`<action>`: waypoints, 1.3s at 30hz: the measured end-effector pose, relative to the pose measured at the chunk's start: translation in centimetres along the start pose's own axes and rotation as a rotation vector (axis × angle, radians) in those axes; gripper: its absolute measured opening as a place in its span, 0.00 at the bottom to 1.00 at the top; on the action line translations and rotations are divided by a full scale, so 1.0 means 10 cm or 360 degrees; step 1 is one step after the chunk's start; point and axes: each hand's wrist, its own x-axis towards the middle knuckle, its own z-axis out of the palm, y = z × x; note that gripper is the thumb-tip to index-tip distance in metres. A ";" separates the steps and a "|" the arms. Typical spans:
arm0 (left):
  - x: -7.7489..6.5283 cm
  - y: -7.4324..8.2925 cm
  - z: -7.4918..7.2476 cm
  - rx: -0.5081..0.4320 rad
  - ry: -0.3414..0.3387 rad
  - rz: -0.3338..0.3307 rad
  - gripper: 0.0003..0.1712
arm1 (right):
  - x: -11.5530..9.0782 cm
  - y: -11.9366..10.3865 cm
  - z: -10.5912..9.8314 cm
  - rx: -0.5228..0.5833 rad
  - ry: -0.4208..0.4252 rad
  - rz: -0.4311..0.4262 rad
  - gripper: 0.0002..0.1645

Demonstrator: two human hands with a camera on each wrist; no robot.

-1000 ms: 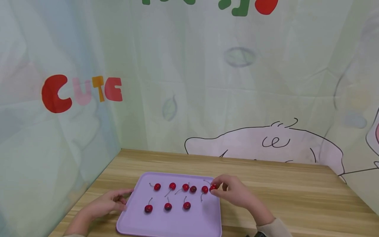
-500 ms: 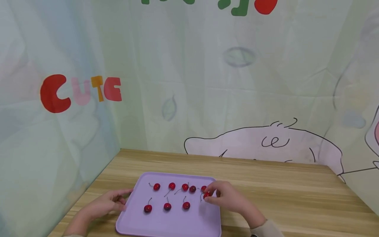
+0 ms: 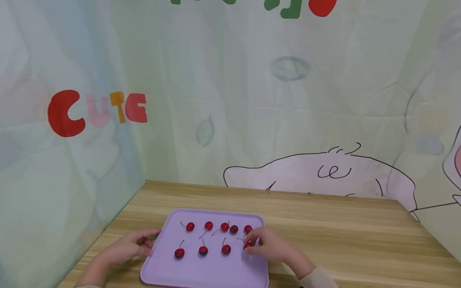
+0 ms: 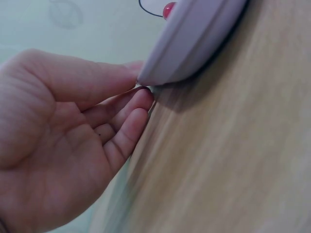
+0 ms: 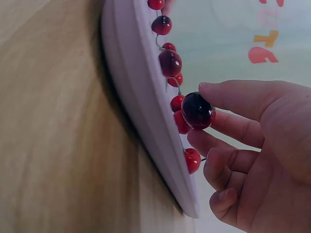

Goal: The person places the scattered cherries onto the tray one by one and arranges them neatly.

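Note:
A light purple tray (image 3: pixel 201 272) holds several red cherries with stems, set in two rows. My right hand (image 3: pixel 268 245) pinches a cherry (image 3: pixel 247 246) between thumb and fingers, low over the right side of the tray. In the right wrist view that cherry (image 5: pixel 198 110) looks dark and glossy, and the other fingers are curled below it. At the tray's left edge is my left hand (image 3: pixel 126 249), its thumb and fingertips touching the rim from outside. The left wrist view shows its thumb (image 4: pixel 97 80) against the tray's side (image 4: pixel 189 43), the fingers loosely bent beside the tabletop.
The back row includes a dark cherry (image 3: pixel 233 229) beside a brighter one (image 3: pixel 224 227). A front-row cherry (image 3: pixel 226 249) lies just left of my right hand. The wooden table (image 3: pixel 342 240) extends to the right. A printed curtain (image 3: pixel 252 132) stands behind it.
My right hand has brought the pinched cherry from the tray's back right corner toward the front and slightly left, level with the front row. The left hand has stayed at the tray's edge.

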 end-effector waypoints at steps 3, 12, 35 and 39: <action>0.00 0.01 0.00 0.0010 0.0004 -0.0018 0.39 | -0.01 -0.01 0.02 0.0002 -0.0009 -0.0001 0.04; 0.01 0.01 0.00 0.0046 0.0004 -0.0034 0.39 | 0.00 0.02 0.07 -0.0023 -0.0003 -0.0017 0.04; 0.01 -0.04 -0.01 0.0016 -0.0009 -0.0100 0.39 | -0.02 0.04 0.10 0.0013 -0.0041 0.0028 0.05; 0.03 -0.05 -0.02 0.0018 0.0002 -0.0108 0.39 | -0.01 0.03 0.09 0.0023 -0.0045 0.0031 0.06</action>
